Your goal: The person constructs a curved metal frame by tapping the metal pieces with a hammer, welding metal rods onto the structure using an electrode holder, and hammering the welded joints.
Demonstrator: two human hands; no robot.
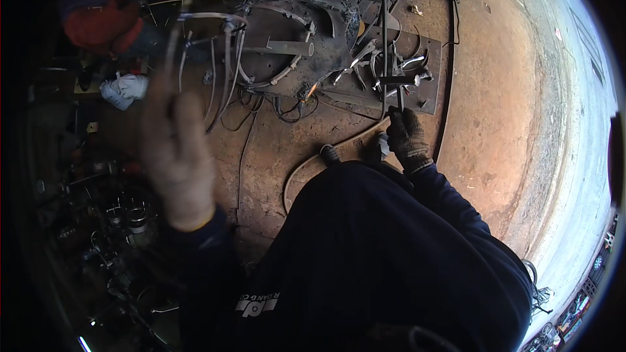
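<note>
My right hand (409,140), in a knitted work glove, is closed around the handle of a hammer (401,82), its dark head pointing away from me over the edge of a steel plate (427,58). On the left, my gloved left hand (179,156) is smeared by motion. A long, thin metal strip (172,45), equally blurred, rises from between its thumb and fingers; the exact grip is unclear. Beyond that hand stand several bent metal strips (228,65). A large metal ring (261,83) lies on the plate, with a short pipe (287,48) across it.
Cut metal scraps (365,65) lie on the plate near the hammer. A hose (306,156) curves over the brown floor by my foot. At upper left a person in red (104,26) bends near a white cloth (124,89). Dark machine parts (134,215) crowd the lower left.
</note>
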